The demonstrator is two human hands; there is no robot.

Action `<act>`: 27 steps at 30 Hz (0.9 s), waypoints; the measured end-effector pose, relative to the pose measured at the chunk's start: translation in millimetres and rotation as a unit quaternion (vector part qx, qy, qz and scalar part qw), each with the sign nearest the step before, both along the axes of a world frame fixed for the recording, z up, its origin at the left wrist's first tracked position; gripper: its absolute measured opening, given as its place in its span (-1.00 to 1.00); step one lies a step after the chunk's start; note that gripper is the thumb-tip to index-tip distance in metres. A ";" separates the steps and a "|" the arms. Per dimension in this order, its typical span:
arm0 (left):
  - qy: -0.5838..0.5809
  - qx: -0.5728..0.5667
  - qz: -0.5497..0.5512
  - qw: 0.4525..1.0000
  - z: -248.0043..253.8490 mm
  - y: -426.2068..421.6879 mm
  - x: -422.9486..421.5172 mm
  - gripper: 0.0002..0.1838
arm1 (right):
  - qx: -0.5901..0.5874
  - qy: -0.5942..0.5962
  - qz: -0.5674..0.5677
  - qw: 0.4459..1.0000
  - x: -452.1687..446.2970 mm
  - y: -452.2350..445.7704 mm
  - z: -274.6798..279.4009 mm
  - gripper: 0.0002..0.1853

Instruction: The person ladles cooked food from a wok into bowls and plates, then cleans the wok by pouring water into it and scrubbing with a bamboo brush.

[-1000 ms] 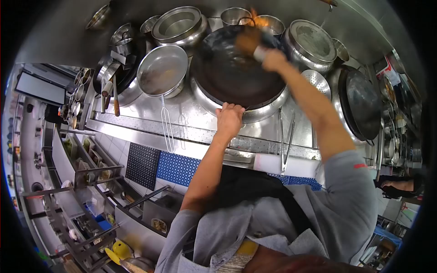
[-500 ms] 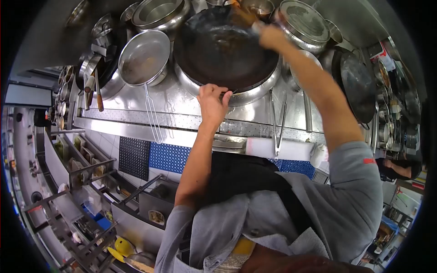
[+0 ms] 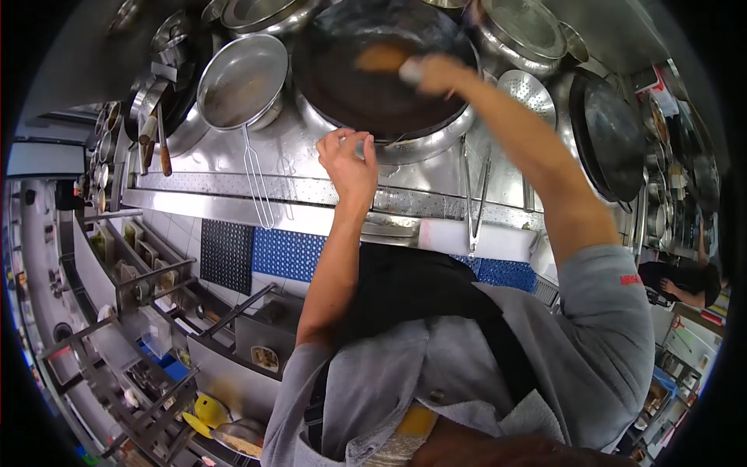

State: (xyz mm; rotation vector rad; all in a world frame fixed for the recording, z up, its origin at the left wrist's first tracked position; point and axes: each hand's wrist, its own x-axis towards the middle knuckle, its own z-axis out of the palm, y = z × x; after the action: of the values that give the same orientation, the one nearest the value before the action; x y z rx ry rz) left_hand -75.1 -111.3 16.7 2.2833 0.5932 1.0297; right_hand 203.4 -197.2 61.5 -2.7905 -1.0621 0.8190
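Note:
A large dark wok (image 3: pixel 350 93) sits on a round metal burner ring. My right hand (image 3: pixel 445 75) is closed around the pale handle of a wok brush (image 3: pixel 383 57), whose brown end is smeared by motion over the inside of the wok. At the near left rim is my left hand (image 3: pixel 348 162), its fingers bent and its thumb apart from them. The fingertips are close to the rim; whether they touch it I cannot tell.
A mesh strainer (image 3: pixel 243 86) rests on a pot at the left. Metal tongs (image 3: pixel 476 194) and a perforated ladle (image 3: pixel 527 97) lie to the right, near another dark wok (image 3: pixel 611 136). Lidded pots stand behind. Another person (image 3: pixel 685 288) is at the far right.
My right hand and the brush have swept from the wok's far right rim leftward and nearer, into the bowl. My left hand has shifted slightly left, away from the wok's near handle.

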 end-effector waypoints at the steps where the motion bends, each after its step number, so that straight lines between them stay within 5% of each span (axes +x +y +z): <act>1: -0.009 -0.003 0.008 1.000 1.0 0.5 4.5 -0.90 | 0.139 0.096 0.053 0.984 -38.9 -6.7 -2.6 -0.22; 4: -0.028 0.011 0.048 0.998 6.9 8.5 0.1 -0.89 | 0.121 0.219 0.133 0.959 -76.6 -38.4 47.9 -0.14; 7: -0.024 -0.007 0.034 0.999 10.8 5.8 -0.8 -0.89 | 0.001 0.001 0.125 0.992 69.2 -101.4 11.0 -0.36; 9: -0.020 -0.015 0.037 0.999 10.6 1.8 1.7 -0.89 | 0.118 -0.310 0.019 0.943 92.1 -76.6 40.4 -0.48; 11: -0.016 -0.028 0.041 0.999 8.3 -4.6 2.2 -0.85 | 0.063 -0.309 -0.066 0.947 96.1 -23.6 8.4 -0.54; 12: -0.016 -0.029 0.041 0.999 7.1 -8.0 2.8 -0.84 | 0.006 -0.218 -0.032 0.975 85.7 -7.9 -16.6 -0.53; 14: -0.029 -0.021 0.033 0.999 8.1 -8.3 7.7 -0.82 | 0.071 0.071 0.022 0.995 -16.7 -11.2 7.5 -0.37; 16: -0.052 -0.014 0.028 0.998 7.9 -7.2 7.2 -0.82 | 0.060 0.169 0.107 0.978 -75.7 -34.2 32.5 -0.24; 19: -0.033 0.006 -0.023 0.999 11.8 -5.7 11.6 -0.85 | 0.040 0.246 0.137 0.959 -44.3 -107.8 78.1 -0.16; 22: 0.149 0.098 -0.084 0.980 1.1 -15.2 33.5 -0.81 | -0.051 -0.073 0.072 0.993 76.2 -120.3 102.6 -0.30; 25: 0.257 0.141 -0.119 0.949 -18.3 -18.7 43.9 -0.69 | 0.053 -0.396 -0.002 0.917 146.6 -73.1 41.5 -0.58; 26: 0.271 0.143 -0.125 0.944 -20.7 -17.5 47.0 -0.65 | 0.116 -0.395 -0.040 0.911 140.0 -49.3 14.6 -0.65; 27: 0.260 0.144 -0.128 0.946 -17.7 -16.2 46.0 -0.66 | 0.024 -0.356 0.003 0.934 81.5 -32.7 18.5 -0.69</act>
State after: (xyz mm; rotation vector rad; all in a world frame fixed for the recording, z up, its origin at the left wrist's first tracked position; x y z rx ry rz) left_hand -29.1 -127.5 -1.0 2.8243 0.3412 0.4003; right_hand 285.0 -229.8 80.0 -3.0940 -1.1195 -0.2710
